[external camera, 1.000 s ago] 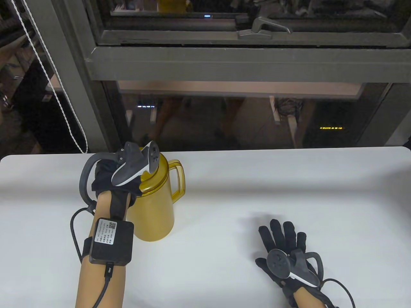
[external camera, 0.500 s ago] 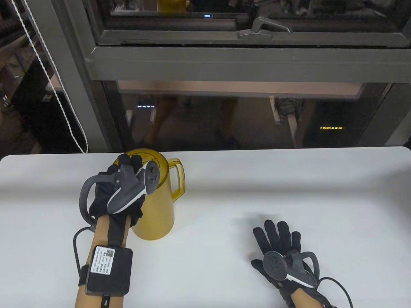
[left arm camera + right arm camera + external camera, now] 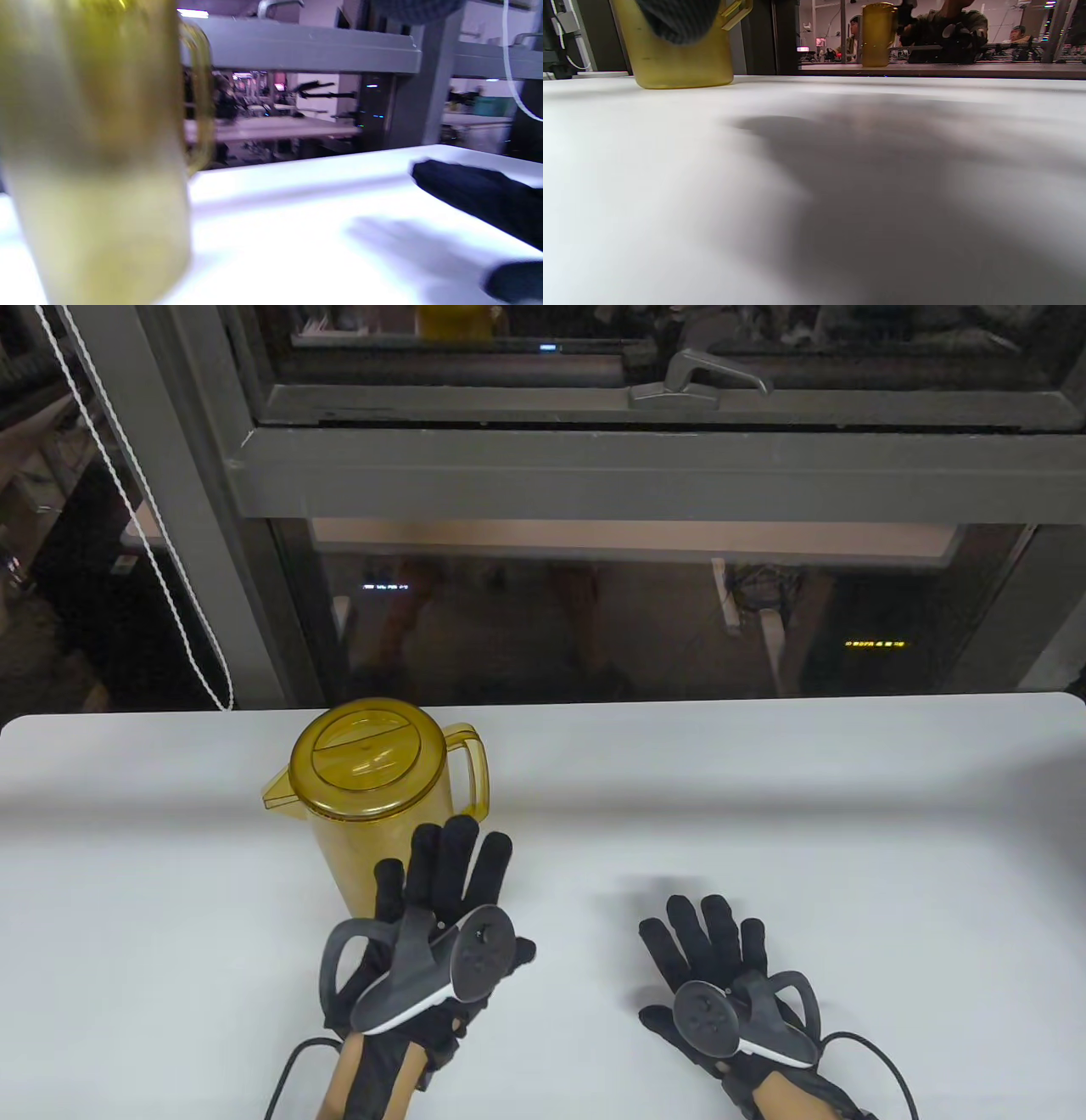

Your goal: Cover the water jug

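Observation:
A yellow translucent water jug (image 3: 386,823) stands upright on the white table (image 3: 764,814) at the back left. Its yellow lid (image 3: 366,755) sits on top, the handle points right and the spout left. My left hand (image 3: 445,874) is in front of the jug's lower right side, fingers straight and spread, holding nothing. My right hand (image 3: 704,937) lies flat on the table farther right, fingers spread, also empty. The jug (image 3: 93,161) fills the left of the left wrist view, blurred. In the right wrist view, the jug (image 3: 683,63) is at top left.
A dark window frame (image 3: 594,466) with a handle (image 3: 696,377) rises behind the table's far edge. A white blind cord (image 3: 161,560) hangs at the back left. The glass reflects a second jug image (image 3: 878,34).
My left hand has come off the jug's lid and drawn back toward me, opening in front of the jug. The lid now shows fully. My right hand slid slightly left.

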